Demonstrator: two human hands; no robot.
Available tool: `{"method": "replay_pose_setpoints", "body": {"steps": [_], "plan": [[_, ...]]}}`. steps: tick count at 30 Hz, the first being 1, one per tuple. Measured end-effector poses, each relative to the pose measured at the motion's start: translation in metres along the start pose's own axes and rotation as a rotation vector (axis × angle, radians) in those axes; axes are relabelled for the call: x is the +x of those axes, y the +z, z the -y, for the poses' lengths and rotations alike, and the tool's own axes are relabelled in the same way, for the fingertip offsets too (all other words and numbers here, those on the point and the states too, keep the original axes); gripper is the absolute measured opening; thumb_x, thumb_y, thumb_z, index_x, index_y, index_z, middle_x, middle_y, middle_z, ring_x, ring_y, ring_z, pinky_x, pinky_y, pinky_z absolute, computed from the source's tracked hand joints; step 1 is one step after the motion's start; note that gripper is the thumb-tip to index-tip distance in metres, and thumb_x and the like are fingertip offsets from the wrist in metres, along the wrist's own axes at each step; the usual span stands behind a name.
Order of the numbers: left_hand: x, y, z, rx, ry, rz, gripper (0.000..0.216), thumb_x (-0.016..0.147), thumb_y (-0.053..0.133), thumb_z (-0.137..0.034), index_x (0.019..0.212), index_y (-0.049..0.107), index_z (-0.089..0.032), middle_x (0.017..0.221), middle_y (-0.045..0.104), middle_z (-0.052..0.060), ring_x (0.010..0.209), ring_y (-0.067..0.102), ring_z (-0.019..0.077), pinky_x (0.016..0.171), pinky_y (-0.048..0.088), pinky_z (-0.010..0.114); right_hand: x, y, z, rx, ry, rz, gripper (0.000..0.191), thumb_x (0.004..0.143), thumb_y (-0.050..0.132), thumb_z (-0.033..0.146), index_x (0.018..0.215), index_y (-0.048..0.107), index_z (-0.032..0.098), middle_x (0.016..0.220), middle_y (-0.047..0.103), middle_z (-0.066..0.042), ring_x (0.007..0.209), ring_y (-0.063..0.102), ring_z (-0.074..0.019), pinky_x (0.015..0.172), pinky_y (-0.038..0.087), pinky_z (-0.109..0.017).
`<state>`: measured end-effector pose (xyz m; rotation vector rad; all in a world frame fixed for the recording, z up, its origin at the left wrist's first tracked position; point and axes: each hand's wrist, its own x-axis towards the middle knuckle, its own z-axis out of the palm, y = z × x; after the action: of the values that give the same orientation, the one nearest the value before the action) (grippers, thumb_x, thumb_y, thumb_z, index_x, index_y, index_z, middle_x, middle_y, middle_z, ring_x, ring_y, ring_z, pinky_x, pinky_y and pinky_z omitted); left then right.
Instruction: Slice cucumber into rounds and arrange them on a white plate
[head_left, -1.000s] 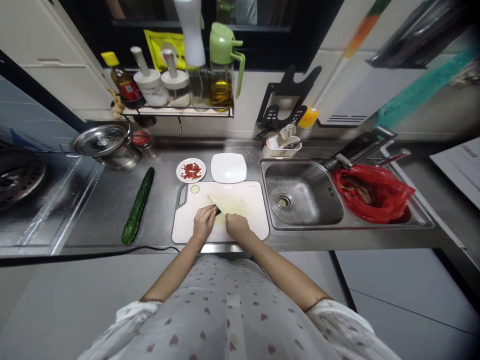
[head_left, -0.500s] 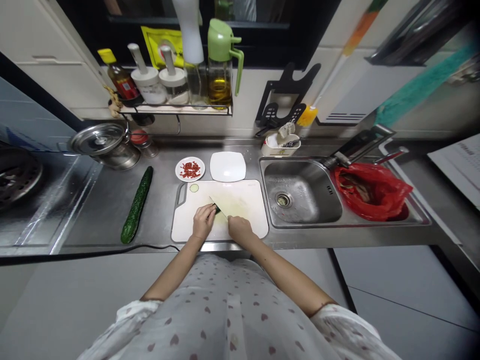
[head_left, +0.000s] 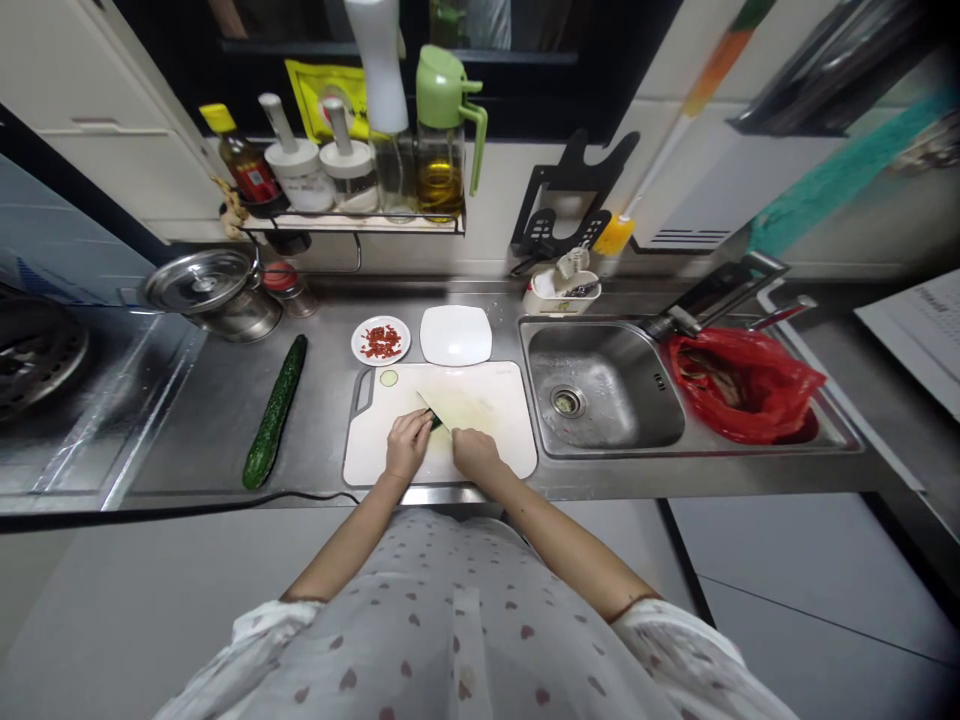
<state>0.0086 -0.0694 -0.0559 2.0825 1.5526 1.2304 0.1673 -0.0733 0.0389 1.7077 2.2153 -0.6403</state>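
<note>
I see the cucumber piece point(head_left: 433, 420) lying near the middle of the white cutting board point(head_left: 499, 445), its dark end showing just past my left hand point(head_left: 407, 446), whose curled fingers press it down. My right hand point(head_left: 474, 455) is closed round the knife point(head_left: 437, 410); the handle is hidden, and the blade stands against the piece. One cut slice point(head_left: 388, 378) lies at the board's far left corner.

The red label on the yellow-capped bottle point(head_left: 238, 160) is too small to read. The board's right edge sits just beside the sink point(head_left: 600, 395), its near edge at the counter's front. Bare steel lies between the board and the whole cucumber point(head_left: 275, 411).
</note>
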Motion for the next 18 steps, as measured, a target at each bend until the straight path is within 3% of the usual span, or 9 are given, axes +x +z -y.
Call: {"method": "replay_pose_setpoints", "body": {"steps": [18], "plan": [[-0.0013,-0.0003,-0.0004,-0.011,-0.006,-0.004,0.024,0.094,0.049,-0.030,0.105,0.068,-0.022,0.106,0.070,0.008,0.102,0.063,0.0199,0.091,0.050,0.040,0.0056,0.0016,0.0048,0.027,0.015,0.002,0.031,0.090,0.038,0.008,0.112,0.060,0.014,0.105,0.069,-0.014,0.104,0.064,-0.0208,0.082,0.048,-0.028]]}}
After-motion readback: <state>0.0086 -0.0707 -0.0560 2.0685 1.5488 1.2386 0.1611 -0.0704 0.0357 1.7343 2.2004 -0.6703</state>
